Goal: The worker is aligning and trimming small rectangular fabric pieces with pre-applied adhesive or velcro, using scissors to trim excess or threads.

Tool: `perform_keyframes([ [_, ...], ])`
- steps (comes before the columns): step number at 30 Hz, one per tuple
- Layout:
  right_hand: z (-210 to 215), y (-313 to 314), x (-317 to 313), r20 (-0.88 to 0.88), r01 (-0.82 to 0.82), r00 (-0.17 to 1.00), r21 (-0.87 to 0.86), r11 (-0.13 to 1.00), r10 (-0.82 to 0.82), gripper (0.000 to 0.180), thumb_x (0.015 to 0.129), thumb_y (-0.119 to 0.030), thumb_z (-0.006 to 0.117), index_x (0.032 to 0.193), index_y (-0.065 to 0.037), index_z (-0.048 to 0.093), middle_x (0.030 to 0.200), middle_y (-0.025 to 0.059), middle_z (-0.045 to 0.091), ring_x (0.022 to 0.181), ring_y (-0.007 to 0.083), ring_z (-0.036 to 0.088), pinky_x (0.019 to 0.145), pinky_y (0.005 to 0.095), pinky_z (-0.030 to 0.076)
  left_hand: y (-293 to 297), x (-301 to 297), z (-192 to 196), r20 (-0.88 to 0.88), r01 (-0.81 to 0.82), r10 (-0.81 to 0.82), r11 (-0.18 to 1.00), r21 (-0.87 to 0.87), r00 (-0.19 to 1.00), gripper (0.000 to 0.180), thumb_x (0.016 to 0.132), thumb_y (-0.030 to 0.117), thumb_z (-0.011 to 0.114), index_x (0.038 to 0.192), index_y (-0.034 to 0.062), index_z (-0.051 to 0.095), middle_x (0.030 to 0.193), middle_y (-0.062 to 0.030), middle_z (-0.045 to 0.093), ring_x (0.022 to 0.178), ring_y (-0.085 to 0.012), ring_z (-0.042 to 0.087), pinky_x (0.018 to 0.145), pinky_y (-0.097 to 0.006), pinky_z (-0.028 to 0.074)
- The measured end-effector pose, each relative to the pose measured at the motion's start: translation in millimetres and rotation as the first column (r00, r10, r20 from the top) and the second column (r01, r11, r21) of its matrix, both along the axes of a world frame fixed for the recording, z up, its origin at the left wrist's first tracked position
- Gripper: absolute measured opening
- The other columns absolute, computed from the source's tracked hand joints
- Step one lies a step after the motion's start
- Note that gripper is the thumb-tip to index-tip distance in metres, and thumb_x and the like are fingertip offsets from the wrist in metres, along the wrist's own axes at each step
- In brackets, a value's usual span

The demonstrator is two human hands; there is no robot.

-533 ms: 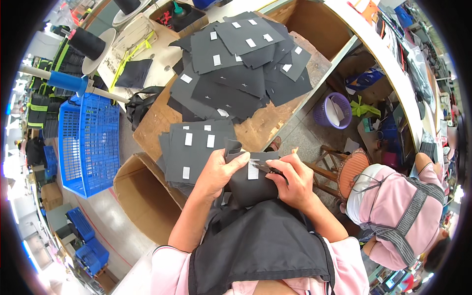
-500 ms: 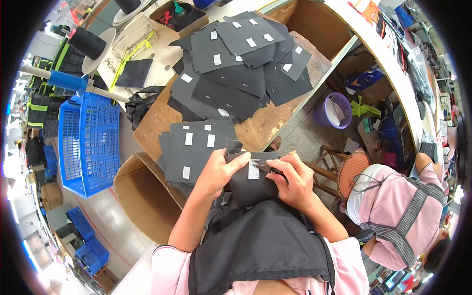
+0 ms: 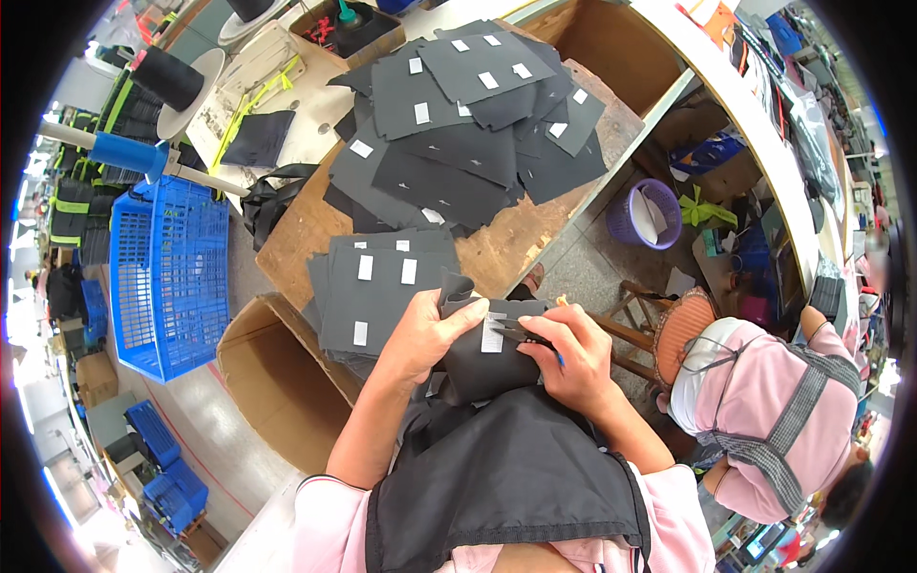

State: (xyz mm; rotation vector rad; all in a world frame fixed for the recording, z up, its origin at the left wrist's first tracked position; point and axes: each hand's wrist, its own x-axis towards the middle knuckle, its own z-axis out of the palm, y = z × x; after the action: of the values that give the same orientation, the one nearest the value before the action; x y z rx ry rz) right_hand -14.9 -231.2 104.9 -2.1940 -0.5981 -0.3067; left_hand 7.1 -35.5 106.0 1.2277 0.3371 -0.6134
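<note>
My left hand (image 3: 423, 336) pinches the upper left edge of a black fabric panel (image 3: 478, 375), which curls up beside the thumb. A white rectangular patch (image 3: 492, 336) is on this panel. My right hand (image 3: 579, 361) is closed around small dark thread snips (image 3: 522, 332), whose tips lie over the patch. Just beyond my left hand is a stack of black panels (image 3: 382, 304) with white patches. Farther off, a large loose pile of similar panels (image 3: 454, 158) covers much of the wooden board (image 3: 296, 244).
An open cardboard box (image 3: 277, 372) stands left of the board, with a blue plastic crate (image 3: 170, 286) beyond it. A purple basket (image 3: 645, 215) is at the right. Another person in pink (image 3: 764, 411) sits near there. A black thread cone (image 3: 170, 79) is at upper left.
The snips have moved slightly down over the white patch, and my right hand has shifted a little with them. My left hand keeps its pinch on the panel.
</note>
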Motion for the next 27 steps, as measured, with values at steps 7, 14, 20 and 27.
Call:
perform_keyframes([
  [7, -5.3, -0.9, 2.9, -0.072, 0.027, 0.997, 0.036, 0.999, -0.024, 0.032, 0.063, -0.004, 0.073, 0.093, -0.005, 0.062, 0.077, 0.0082, 0.054, 0.063, 0.0242, 0.055, 0.055, 0.0323, 0.046, -0.1, 0.3, -2.3, -0.009, 0.016, -0.015, 1.0, 0.025, 1.0, 0.016, 0.083, 0.017, 0.066, 0.088, 0.002, 0.06, 0.078, 0.002, 0.058, 0.072, -0.0055, 0.052, 0.067, -0.021, 0.042],
  [14, -12.4, -7.8, 0.1, -0.369, 0.301, 0.914, 0.338, 0.892, -0.169, 0.021, 0.074, 0.005, 0.064, 0.094, 0.0, 0.058, 0.078, 0.0049, 0.05, 0.066, 0.0125, 0.049, 0.061, 0.0243, 0.042, 5.2, 3.5, -11.8, 0.122, -0.351, 0.349, 0.936, -0.009, 0.929, 0.017, 0.085, 0.02, 0.064, 0.094, 0.0061, 0.06, 0.086, 0.0021, 0.059, 0.08, -0.0075, 0.054, 0.074, -0.025, 0.044],
  [20, -20.8, -1.6, -14.2, -0.86, 0.62, 0.409, 0.506, 0.6, 0.304, 0.05, 0.079, -0.009, 0.062, 0.125, -0.003, 0.044, 0.067, -0.0032, 0.039, 0.047, 0.0049, 0.034, 0.044, 0.0189, 0.031, -10.1, 7.5, -22.0, 0.014, -0.682, 0.704, 0.692, -0.238, 0.71, 0.015, 0.088, 0.023, 0.062, 0.095, 0.011, 0.059, 0.096, 0.0031, 0.057, 0.091, -0.0091, 0.051, 0.082, -0.028, 0.042],
  [27, -41.6, 10.9, -10.4, -0.78, 0.823, 0.376, 0.529, 0.206, 0.5, 0.026, 0.086, -0.017, 0.063, 0.104, -0.004, 0.051, 0.059, -0.0035, 0.043, 0.041, 0.0046, 0.033, 0.039, 0.0207, 0.024, -8.7, -1.3, -39.9, -0.138, -0.717, 0.741, 0.559, -0.416, 0.657, 0.013, 0.091, 0.02, 0.056, 0.101, 0.0113, 0.056, 0.107, 0.0, 0.056, 0.1, -0.015, 0.053, 0.089, -0.035, 0.044],
])
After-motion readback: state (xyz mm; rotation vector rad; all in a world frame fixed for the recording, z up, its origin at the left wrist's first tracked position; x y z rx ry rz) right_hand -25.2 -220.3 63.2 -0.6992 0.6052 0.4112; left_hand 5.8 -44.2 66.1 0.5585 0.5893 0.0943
